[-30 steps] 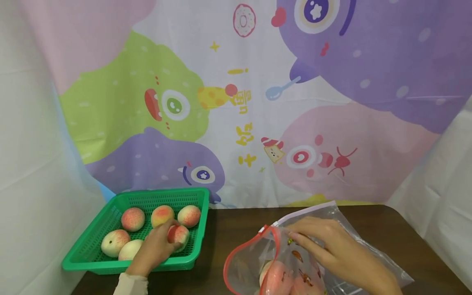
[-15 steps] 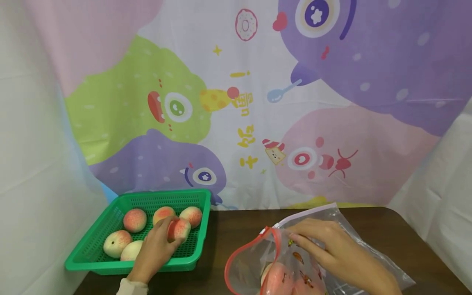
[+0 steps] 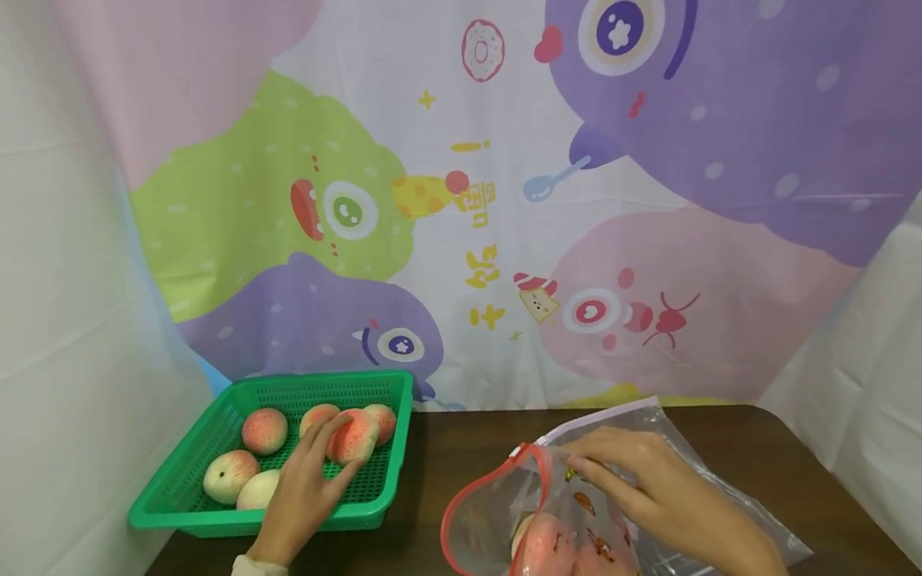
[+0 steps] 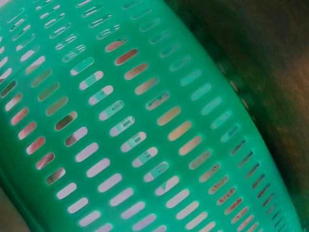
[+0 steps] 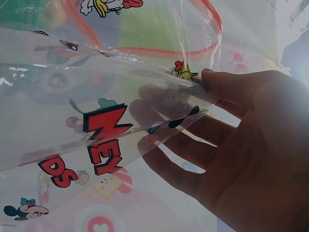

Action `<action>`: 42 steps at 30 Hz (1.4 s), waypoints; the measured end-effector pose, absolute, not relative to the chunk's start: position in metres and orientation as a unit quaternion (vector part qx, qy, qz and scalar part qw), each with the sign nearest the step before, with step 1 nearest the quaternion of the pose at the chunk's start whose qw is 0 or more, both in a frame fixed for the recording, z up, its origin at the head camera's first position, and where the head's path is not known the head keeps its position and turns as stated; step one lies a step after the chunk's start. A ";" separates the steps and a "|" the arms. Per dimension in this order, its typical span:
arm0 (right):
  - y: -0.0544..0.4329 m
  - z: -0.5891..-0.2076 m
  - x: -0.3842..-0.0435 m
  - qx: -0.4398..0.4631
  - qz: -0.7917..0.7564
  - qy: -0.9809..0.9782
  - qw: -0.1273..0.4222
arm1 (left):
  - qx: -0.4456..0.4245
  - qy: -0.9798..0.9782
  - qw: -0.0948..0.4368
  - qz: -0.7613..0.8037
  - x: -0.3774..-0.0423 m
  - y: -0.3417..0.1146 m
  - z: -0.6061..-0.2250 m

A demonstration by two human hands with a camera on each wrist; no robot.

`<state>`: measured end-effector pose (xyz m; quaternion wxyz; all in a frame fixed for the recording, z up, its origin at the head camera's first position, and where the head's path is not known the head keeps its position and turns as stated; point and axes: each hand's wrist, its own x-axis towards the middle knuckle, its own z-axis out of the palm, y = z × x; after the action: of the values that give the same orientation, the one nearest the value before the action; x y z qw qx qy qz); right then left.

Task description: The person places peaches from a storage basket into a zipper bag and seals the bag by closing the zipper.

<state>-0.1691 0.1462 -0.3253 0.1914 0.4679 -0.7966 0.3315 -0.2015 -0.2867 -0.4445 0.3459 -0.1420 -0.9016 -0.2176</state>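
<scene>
My left hand (image 3: pixel 306 484) grips a red-and-cream peach (image 3: pixel 354 437) over the right part of a green basket (image 3: pixel 144 512). Several more peaches lie inside, among them a pale one (image 3: pixel 229 476) and a red one (image 3: pixel 264 430). Only the slotted basket wall (image 4: pixel 145 116) fills the left wrist view, so hand and peach are hidden there. My right hand (image 3: pixel 663 488) pinches a clear zip bag (image 3: pixel 479 512) by its upper side, thumb against fingers. Its red-edged mouth gapes toward the basket, and peaches (image 3: pixel 547 544) sit inside. Printed cartoon figures cover the bag (image 5: pixel 53 135) in the right wrist view.
Beneath my right hand lies a second clear bag (image 3: pixel 756 528) with a pale zip edge. A dark wooden table (image 3: pixel 425 472) carries everything. Behind it hangs a cartoon-printed cloth (image 3: pixel 461 240), with white cloth walls (image 3: pixel 65 336) at both sides.
My left hand has raised the peach slightly from among the others, and it now overlaps the far-right peach in view. My right hand keeps its hold on the bag.
</scene>
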 end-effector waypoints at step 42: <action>0.150 -0.326 -0.171 0.459 0.342 -0.801 0.179 | -0.261 -0.791 0.530 -0.156 -0.202 -0.281 -0.447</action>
<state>-0.1712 0.1500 -0.3263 0.1786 0.4586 -0.8006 0.3417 -0.2020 -0.2811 -0.4468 0.5301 -0.2614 -0.7913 -0.1562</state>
